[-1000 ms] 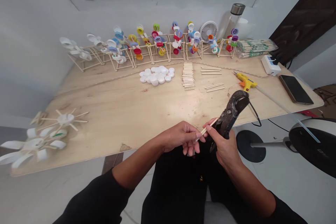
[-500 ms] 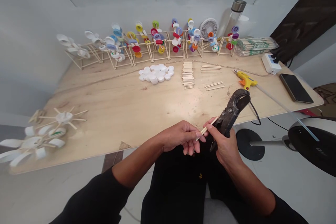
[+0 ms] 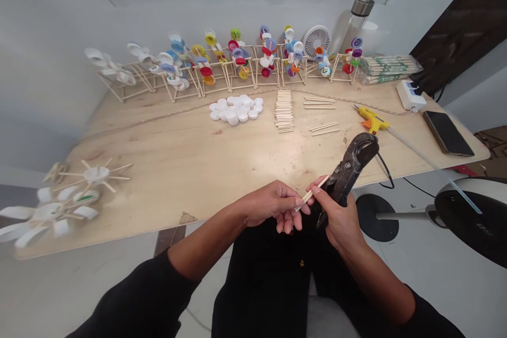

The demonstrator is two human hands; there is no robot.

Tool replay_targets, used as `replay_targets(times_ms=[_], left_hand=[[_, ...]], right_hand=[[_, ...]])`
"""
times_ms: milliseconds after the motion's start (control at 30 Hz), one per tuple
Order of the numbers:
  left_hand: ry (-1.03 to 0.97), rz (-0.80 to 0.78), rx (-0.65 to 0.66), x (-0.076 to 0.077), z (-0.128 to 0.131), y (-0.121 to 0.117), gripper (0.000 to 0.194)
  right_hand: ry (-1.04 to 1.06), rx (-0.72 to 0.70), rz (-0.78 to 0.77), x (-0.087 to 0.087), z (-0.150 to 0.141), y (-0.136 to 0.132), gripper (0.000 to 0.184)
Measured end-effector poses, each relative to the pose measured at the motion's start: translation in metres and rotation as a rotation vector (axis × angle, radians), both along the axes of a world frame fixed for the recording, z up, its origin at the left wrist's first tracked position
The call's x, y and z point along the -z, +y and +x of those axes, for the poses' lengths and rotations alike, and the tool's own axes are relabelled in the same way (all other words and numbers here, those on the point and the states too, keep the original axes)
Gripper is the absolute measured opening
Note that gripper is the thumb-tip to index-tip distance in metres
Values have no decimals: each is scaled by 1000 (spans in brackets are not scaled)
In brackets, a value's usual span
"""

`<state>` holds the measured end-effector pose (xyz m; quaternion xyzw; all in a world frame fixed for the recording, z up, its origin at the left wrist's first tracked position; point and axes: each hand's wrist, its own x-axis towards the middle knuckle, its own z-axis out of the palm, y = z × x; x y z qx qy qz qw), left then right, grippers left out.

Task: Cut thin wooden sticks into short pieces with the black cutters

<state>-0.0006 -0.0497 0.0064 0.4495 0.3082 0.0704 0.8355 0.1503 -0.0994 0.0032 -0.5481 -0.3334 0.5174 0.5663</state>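
Observation:
Between finger and thumb, my left hand [image 3: 279, 205] pinches the lower end of short wooden sticks [image 3: 308, 196]. My right hand [image 3: 340, 219] is closed around a dark, worn cutter with a curved head [image 3: 350, 163], tilted up to the right. The thumb and forefinger of that hand also touch the sticks' upper part. Both hands are over my lap at the table's front edge. Beyond them lie a stack of cut sticks [image 3: 284, 112], a few loose sticks [image 3: 324, 128] and a pile of white bottle caps [image 3: 236, 110].
Several small wheels of coloured caps on stick frames [image 3: 240, 63] line the wall. A yellow glue gun [image 3: 371, 119], a phone [image 3: 447, 133], a power strip [image 3: 411, 96] and bagged sticks [image 3: 388, 67] are at right. Stick-and-cap wheels [image 3: 96, 175] lie at left; a round stand [image 3: 377, 217] is beside the table.
The view has shifted very slightly. Both hands keep the same grip on the sticks and the cutter.

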Motion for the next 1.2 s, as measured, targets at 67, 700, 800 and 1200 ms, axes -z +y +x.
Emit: replay_targets(times_ms=[67,700,800,1200], left_hand=[[-2,-6,3,0,0,0,30],[-31,-21,-23,1,-2,-3,26],[-32,-25,-28,0,-2,-3,26],[16,26,-55,0,3,-5,31]], right_hand=[[-7,1,5,1,0,0,9],[11,-1,2,-2,-2,1,7],[17,4,2,-3,-2,1,8],[48,9,16,1,-2,1,6]])
